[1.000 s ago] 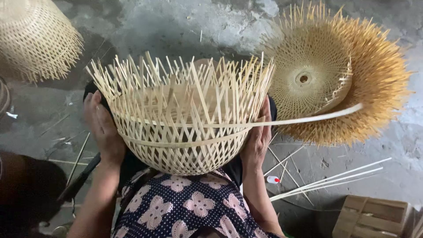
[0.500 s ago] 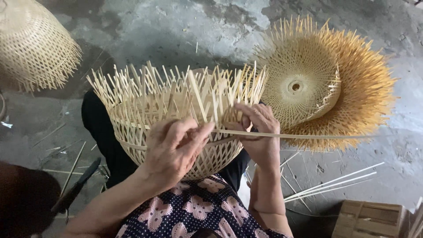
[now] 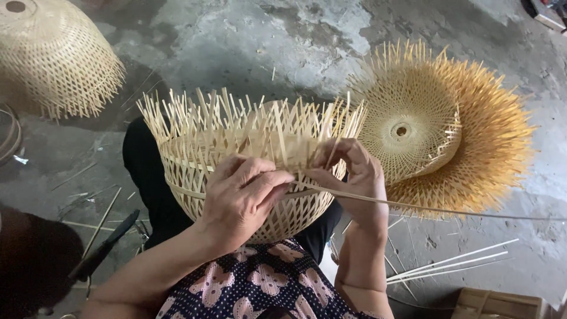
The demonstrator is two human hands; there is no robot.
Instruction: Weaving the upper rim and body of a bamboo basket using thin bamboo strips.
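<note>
**Two hands at the rim of a half-woven bamboo basket, over a rough concrete floor**

The floor (image 3: 248,41) is bare grey concrete, blotched with pale and dark patches and scattered with thin splinters. At 10 o'clock a finished woven dome (image 3: 53,53) sits mouth down, loose strip ends fringing its lower edge. Toward 8 o'clock a dark tool handle (image 3: 106,245) lies slanted on the floor, beside a dark shape that I cannot identify.

In the centre, the unfinished basket (image 3: 195,171) rests on the person's lap, over dark trousers and a flower-patterned garment (image 3: 260,289). Its open lattice wall is complete low down; upright bamboo stakes bristle from its top edge.

The left hand (image 3: 242,198) lies against the near side of the basket wall, fingers curled together and pinched on a long flat bamboo strip (image 3: 425,207). The right hand (image 3: 354,174), touching the left at the fingertips, is closed around the same strip just under the stakes. The strip runs from the hands out toward 3 o'clock, low above the floor.

At 2 o'clock lies a stack of woven shells (image 3: 490,136), round with a hole at the middle and a wide spiky fringe. At 4 o'clock a few loose bamboo strips (image 3: 455,263) lie on the concrete, and a wooden block (image 3: 496,304) shows at 5 o'clock.
</note>
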